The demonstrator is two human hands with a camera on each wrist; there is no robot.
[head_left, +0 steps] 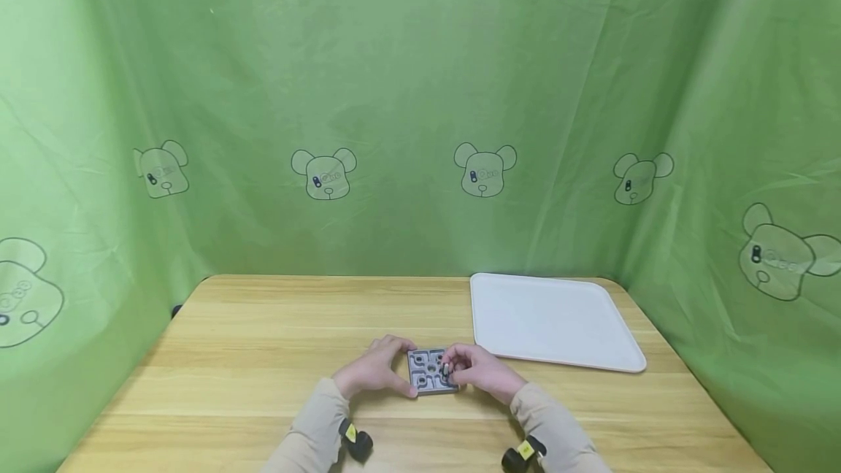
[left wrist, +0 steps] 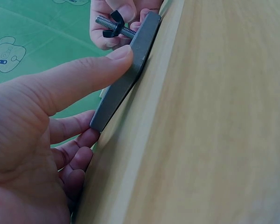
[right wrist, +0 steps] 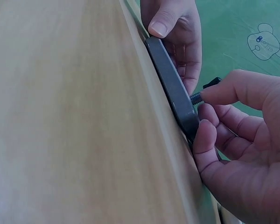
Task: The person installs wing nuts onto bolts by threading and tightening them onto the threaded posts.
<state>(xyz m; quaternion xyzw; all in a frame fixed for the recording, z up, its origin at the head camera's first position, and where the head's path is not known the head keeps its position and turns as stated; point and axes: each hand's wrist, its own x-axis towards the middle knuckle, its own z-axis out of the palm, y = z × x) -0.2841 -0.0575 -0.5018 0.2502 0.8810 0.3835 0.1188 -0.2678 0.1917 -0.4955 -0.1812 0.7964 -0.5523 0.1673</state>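
Note:
A grey square plate [head_left: 430, 377] with recessed corners and several round holes lies on the wooden table. My left hand [head_left: 373, 371] grips its left side, with thumb and fingers [left wrist: 79, 135] at its edges. Out of the plate's right part rises a threaded bolt [left wrist: 102, 21] carrying a black wing nut [left wrist: 114, 32]. My right hand [head_left: 485, 372] pinches the wing nut between thumb and fingers, its lower fingers close to the plate's edge. In the right wrist view, the fingers cover most of the wing nut.
A white tray [head_left: 552, 320] lies at the back right of the table [head_left: 263, 341], just beyond my right hand. Green curtains [head_left: 407, 93] with bear heads hang behind and along both sides. Black wrist devices [head_left: 359, 445] sit on both sleeves.

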